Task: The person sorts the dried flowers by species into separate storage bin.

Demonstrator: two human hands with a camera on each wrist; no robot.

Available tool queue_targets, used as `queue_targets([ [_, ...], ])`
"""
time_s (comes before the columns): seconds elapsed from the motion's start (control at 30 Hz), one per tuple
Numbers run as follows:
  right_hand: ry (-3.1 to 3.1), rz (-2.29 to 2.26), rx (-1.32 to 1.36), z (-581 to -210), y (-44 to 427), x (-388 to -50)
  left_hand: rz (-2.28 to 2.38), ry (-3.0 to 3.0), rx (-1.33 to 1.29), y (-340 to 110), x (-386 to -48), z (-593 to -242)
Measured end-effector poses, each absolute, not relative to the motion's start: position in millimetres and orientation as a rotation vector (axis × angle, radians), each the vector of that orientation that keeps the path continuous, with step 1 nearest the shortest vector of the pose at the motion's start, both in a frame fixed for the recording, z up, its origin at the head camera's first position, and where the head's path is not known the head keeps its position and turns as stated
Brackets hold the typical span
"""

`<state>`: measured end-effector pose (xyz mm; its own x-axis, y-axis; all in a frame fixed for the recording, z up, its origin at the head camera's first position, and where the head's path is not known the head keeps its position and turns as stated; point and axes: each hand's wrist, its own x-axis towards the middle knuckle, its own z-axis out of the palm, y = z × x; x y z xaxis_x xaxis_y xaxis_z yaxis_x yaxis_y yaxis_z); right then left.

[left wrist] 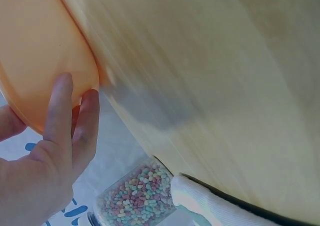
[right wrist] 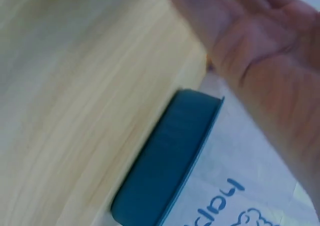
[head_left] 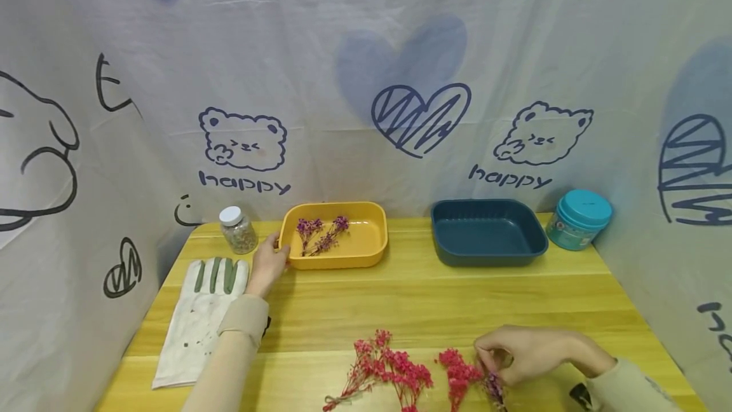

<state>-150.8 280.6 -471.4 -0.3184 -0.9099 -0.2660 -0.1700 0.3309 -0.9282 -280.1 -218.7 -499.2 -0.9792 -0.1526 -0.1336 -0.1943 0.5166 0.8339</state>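
Note:
The left hand [head_left: 270, 266] grips the left end of the yellow tray [head_left: 374, 247]; in the left wrist view its fingers lie on the tray's outer wall [left wrist: 45, 36], with the thumb at the rim. Two purple flower sprigs [head_left: 326, 241] lie inside the tray. Near the front edge, the right hand [head_left: 523, 351] pinches a purple sprig [head_left: 493, 388] between thumb and fingers. Pink flower bunches [head_left: 457, 374] lie just left of it, with more pink flowers [head_left: 400, 367] further left. In the right wrist view the fingertips of the right hand [right wrist: 265, 61] are out of frame.
A dark blue tray [head_left: 488, 259] stands at the back right beside a turquoise tub [head_left: 579, 221]. At the back left is a white-lidded jar [head_left: 239, 234] of small coloured pieces. A white and green glove [head_left: 197, 329] lies on the left. Printed cloth [head_left: 332, 145] hangs behind.

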Motion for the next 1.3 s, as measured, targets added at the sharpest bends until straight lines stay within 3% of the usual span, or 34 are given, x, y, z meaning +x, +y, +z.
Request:
queue_targets([
  [0.6,1.347,-1.399,-0.795,-479.0,280.7,-158.0,1.508,2.671,-0.306,-218.2,-279.6,-499.4],
  [1.07,1.187,-1.407,-0.646,-484.1,276.5,-154.0,1.506,2.686,-0.305,-217.3,-278.9,-499.7],
  [1.3,1.311,-1.459,-0.911,-482.2,275.0,-163.0,1.504,2.693,-0.303,-217.4,-278.9,-499.6],
])
